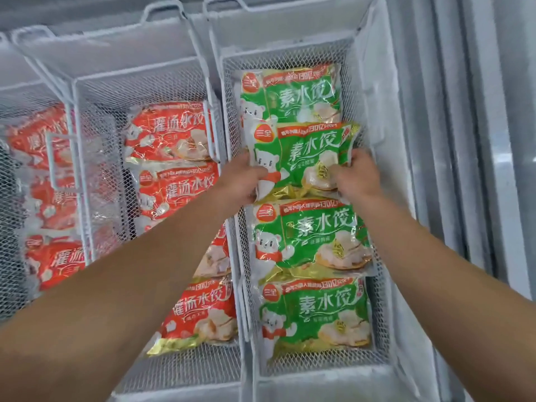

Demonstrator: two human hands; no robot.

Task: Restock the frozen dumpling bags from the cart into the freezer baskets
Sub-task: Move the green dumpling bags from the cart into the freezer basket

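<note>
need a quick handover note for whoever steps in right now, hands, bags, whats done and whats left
Left hand: grips the left edge of the held green bag.
Right hand: grips that bag's right edge.
The held bag sits over the right basket, second in the row, overlapping the far green bag.
Done: two more green bags lie nearer in that basket; red bags fill the middle and left baskets.
Left: set this bag down flat and let go. The cart is out of view, so I cannot tell how many bags remain.
</note>
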